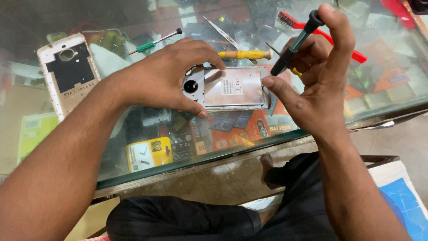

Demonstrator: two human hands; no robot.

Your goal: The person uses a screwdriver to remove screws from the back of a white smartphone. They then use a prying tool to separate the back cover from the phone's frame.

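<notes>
At the centre of the frame the left hand (167,78) grips the opened phone (229,88) on the glass bench (312,120); the right hand (318,82) holds a black screwdriver (295,43), thumb touching the phone's right edge. A white back cover (70,73) lies at upper left

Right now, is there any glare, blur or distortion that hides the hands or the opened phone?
Head view: both hands and the opened phone are sharp; the glass counter throws soft reflections that muddle the goods beneath; edges bow slightly from the wide lens; the left hand shades the phone's camera end.
</notes>
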